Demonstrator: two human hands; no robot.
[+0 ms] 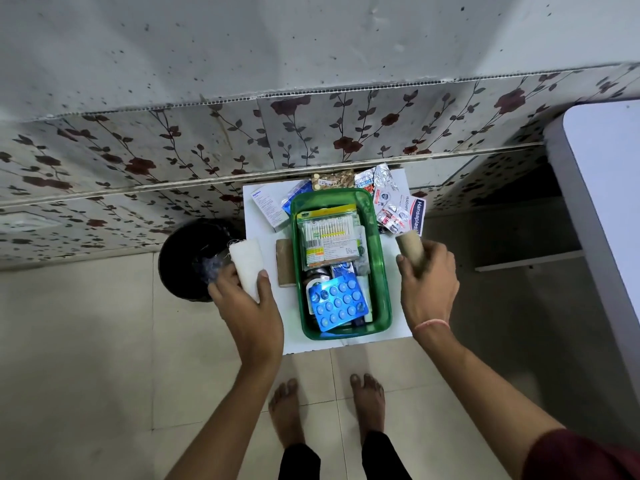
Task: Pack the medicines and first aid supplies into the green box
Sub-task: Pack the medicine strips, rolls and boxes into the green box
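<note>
The green box [383,271] stands on a small white table [311,344]. Inside lie a pack of cotton swabs [329,237] and a blue blister strip [337,302] over other items. My left hand [247,306] grips a white gauze roll [246,263] left of the box. My right hand [427,282] holds a tan bandage roll [412,247] right of the box. Another tan bandage roll [284,263] lies on the table against the box's left wall. A white medicine carton [270,206] sits at the back left. Plaster packs [398,209] and foil strips [375,180] lie at the back right.
A black waste bin [188,258] stands on the floor left of the table. A floral-papered wall [311,133] runs behind. A white tabletop [606,202] juts in at the right. My bare feet [329,407] stand on beige tiles below the table.
</note>
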